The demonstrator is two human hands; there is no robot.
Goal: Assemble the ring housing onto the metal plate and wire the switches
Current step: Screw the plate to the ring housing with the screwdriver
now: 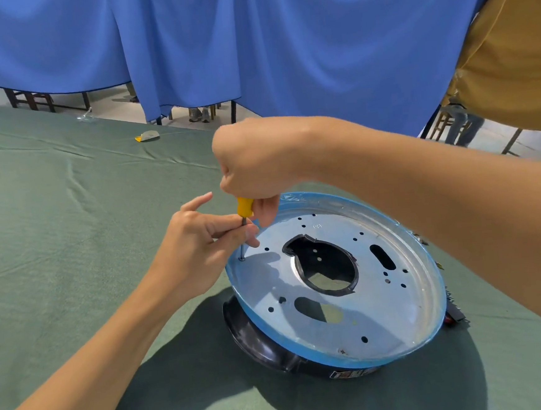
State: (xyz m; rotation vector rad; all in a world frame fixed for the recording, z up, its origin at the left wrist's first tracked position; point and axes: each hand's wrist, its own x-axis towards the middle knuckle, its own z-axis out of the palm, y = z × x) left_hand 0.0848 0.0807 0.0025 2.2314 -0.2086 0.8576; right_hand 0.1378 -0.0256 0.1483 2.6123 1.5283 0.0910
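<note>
Right hand is closed in a fist over the yellow handle of the screwdriver, gripped from above. Left hand is set just below it, thumb & forefinger pinched on the bare shaft, other fingers loosely spread.

The shaft is held near vert., its long axis running straight down from the right hand to the tip. The tip is seated on a small screw at the left edge of the metal plate. The work pt thus lies directly under both hands, w/ the left hand the nearer to it. The next move is judged to be a turn about that vert. axis w/ downward pressure; a tilt could let the tip slip off. Whether the screw is fully driven cannot be told.

Metal plate: round, bright, shallow-dished, rim edged in blue film, pierced w/ many small holes, two oblong slots & a large ragged ctr opening. It is laid on top of the black ring housing, which is seen bulging out under the plate's left side. Both are carried on the green-clothed surface. A dark part w/ a red spot is glimpsed under the plate's right edge, poss. a switch; too small to tell.
</note>
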